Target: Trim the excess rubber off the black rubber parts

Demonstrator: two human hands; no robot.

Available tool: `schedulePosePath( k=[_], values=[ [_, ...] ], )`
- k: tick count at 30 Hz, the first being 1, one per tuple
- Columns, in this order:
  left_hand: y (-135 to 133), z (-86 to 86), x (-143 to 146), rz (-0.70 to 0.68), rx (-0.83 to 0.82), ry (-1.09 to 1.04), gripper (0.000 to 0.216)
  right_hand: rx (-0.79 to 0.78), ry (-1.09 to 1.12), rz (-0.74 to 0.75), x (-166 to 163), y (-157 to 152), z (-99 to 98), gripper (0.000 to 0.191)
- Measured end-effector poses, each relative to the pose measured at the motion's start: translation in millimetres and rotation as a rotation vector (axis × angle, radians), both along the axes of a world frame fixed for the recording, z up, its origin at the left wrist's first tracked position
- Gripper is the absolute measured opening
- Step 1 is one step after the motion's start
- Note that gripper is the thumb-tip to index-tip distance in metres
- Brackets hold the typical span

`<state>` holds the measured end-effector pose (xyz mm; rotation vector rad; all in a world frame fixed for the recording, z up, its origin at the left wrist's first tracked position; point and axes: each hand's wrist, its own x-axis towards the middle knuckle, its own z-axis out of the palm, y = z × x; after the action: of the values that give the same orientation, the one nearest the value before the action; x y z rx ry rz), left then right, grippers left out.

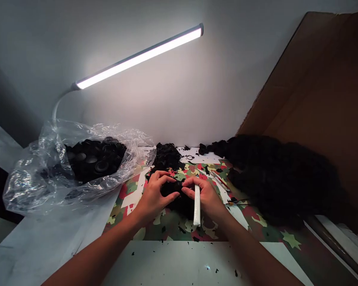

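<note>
Fingers (164, 177) of the left hand (155, 194) are curving into a loose C, the grip closing thumb and forefinger on opposite sides of a small black piece (178, 185). The right hand (205, 194) is bringing its thumb and forefinger, a little apart, to the right side of this piece; whether they are pinching it, I cannot tell. The right grip is also holding a white stick (197, 210), which is slanting toward the wearer. The piece is sitting between both hands, over a camouflage-patterned sheet (150, 235) littered with dark scraps. Just beyond, a heap of black trimmings (167, 155) is lying near the wall. On the left, a clear plastic bag (26, 190) is holding round black parts (100, 167); on the right, a large black pile (280, 178) is leaning against cardboard (322, 83). Overhead, a tube lamp (140, 58) is glowing.
</note>
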<state>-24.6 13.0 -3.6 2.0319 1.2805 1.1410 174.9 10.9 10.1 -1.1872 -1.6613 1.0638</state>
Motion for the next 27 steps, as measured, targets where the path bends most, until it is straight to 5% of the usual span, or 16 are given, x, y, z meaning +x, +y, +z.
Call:
schedulePosePath(
  k=[5,12,18,27],
  values=[
    [-4.0,-4.2,5.0,0.005,0.035,0.036,0.030,0.010,0.061,0.035,-7.3,-4.8,-1.2,0.018],
    [-3.1,-6.9,7.1,0.047,0.125,-0.023,0.033,0.047,0.166,-0.161,-4.7,-11.3,11.4,0.046],
    [-4.7,-4.4,8.8,0.080,0.165,-0.011,0.038,0.144,0.021,-0.083,-5.0,-17.5,14.4,0.019],
    [-4.0,-5.8,6.2,0.057,0.172,0.028,0.028,0.087,-0.001,0.054,-8.5,-23.8,15.9,0.020]
  ],
)
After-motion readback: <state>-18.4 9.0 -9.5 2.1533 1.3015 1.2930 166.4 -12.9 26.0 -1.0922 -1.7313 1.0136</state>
